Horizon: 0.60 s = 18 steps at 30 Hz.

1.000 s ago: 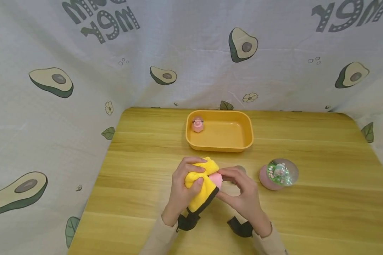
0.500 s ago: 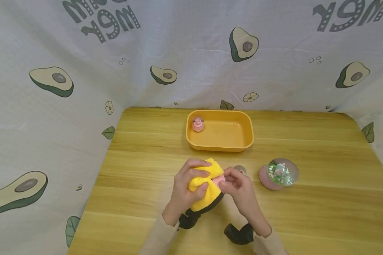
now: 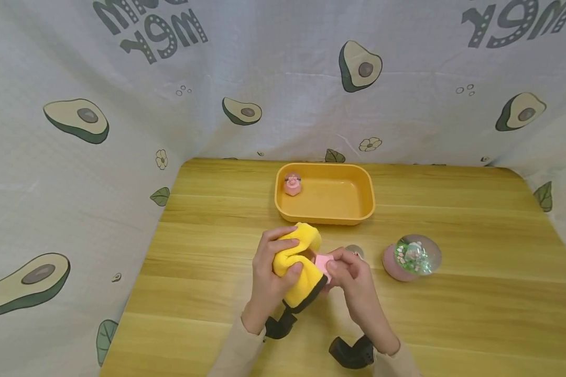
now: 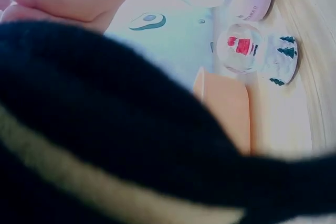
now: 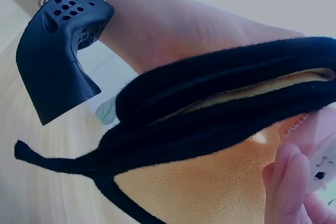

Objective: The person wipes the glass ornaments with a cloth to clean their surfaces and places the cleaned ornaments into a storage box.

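Observation:
A yellow cloth (image 3: 304, 290) with dark edging is bunched in my left hand (image 3: 267, 272), its fingers curled over the folds. My right hand (image 3: 356, 283) pinches a pink snow globe (image 3: 323, 265) at its base, against the cloth's opening. Only the pink base shows; the cloth or fingers hide the rest. In the right wrist view the base (image 5: 317, 129) carries faint lettering, and its underside has a small black spot. Just beyond my right hand stands a snow globe with a red figure (image 4: 242, 46), mostly hidden in the head view.
Behind the hands sits a yellow tray (image 3: 327, 218) with a small pink globe ornament (image 3: 292, 184) in its left end. To the right, a larger snow globe (image 3: 414, 256) on a pink base stands on the wooden table (image 3: 207, 225). A patterned curtain (image 3: 292, 47) surrounds the table.
The cloth has opened into a looser fold beside the pink base. My right fingers, spread around the base a second ago, now pinch it closer together. Both hands stay in nearly the same place.

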{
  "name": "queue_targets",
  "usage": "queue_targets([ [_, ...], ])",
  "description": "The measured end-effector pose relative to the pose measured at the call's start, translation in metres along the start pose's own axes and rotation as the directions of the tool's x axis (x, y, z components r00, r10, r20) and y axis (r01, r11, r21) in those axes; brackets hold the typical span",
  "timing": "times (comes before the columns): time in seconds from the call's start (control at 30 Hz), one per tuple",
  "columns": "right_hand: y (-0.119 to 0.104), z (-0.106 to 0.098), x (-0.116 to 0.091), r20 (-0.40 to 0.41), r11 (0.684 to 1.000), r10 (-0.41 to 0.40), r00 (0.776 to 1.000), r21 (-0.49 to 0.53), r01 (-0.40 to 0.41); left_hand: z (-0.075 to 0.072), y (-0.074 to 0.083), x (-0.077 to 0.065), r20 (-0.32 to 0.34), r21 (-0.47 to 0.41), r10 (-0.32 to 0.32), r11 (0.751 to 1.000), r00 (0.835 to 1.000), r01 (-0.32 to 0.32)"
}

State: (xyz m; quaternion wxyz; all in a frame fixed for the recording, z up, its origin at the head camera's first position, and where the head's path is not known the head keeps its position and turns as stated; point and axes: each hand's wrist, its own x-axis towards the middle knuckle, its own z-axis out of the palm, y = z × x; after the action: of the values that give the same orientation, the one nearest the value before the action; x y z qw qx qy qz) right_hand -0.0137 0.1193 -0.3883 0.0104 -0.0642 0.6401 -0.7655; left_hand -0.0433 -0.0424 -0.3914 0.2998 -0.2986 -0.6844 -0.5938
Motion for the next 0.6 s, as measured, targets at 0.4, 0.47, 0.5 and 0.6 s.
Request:
queue_targets([
  [0.4,-0.002,-0.008,0.001,0.084,0.978,-0.117,0.990,0.181,0.100,-0.009,0.007,0.007,-0.069,-0.054,-0.037,0.998,0.997,0.033],
  [0.47,-0.003,-0.008,0.001,0.084,0.977,-0.107,0.991,0.194,0.089,-0.008,0.001,0.003,-0.066,-0.060,-0.046,0.997,0.997,0.042],
  [0.5,-0.004,-0.008,0.001,0.085,0.976,-0.099,0.991,0.203,0.080,-0.008,-0.001,0.001,-0.064,-0.065,-0.051,0.997,0.997,0.047],
  [0.6,-0.005,-0.007,0.002,0.078,0.972,-0.088,0.993,0.224,0.069,-0.008,-0.006,-0.002,-0.064,-0.075,-0.062,0.996,0.996,0.057],
])
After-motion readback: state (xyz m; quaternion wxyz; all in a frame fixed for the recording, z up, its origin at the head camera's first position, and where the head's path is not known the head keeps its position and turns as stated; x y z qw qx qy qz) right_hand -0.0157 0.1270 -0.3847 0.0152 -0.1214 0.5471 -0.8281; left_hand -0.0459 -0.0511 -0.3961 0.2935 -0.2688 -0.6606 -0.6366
